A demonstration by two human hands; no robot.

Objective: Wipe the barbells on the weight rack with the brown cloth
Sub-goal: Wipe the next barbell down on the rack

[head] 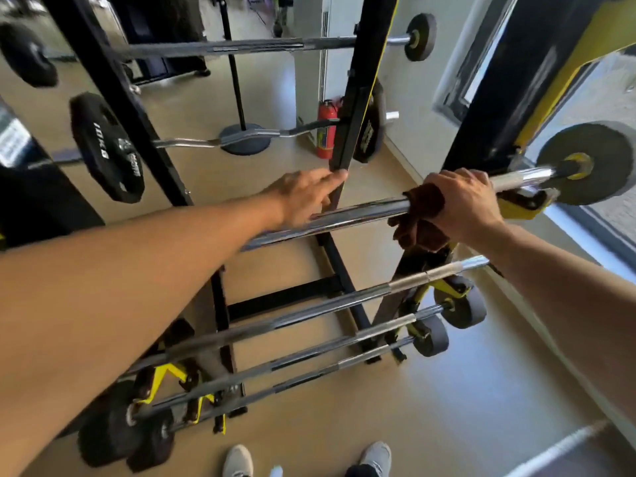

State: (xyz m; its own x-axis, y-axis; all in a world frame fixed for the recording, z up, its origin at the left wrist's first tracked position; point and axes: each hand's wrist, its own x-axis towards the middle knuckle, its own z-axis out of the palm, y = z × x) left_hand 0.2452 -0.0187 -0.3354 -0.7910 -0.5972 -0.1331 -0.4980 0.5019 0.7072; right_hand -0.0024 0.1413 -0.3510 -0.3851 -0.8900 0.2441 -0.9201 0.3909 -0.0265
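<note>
A chrome barbell (358,213) lies across the black and yellow weight rack (481,108) at chest height. My right hand (463,201) grips the brown cloth (420,218), which is wrapped round the bar near its right end. The cloth's loose part hangs below the bar. My left hand (303,197) reaches past the bar with fingers straight, its fingertips touching a black rack upright (347,146). A grey plate (585,166) caps the bar's right end. Three more barbells (309,309) rest lower on the rack.
Higher up hang a straight barbell (241,46) and a curl bar (247,137) with a 10 kg plate (106,146). A red fire extinguisher (325,132) stands by the far wall. A window is at the right. My shoes (237,461) stand on the tan floor.
</note>
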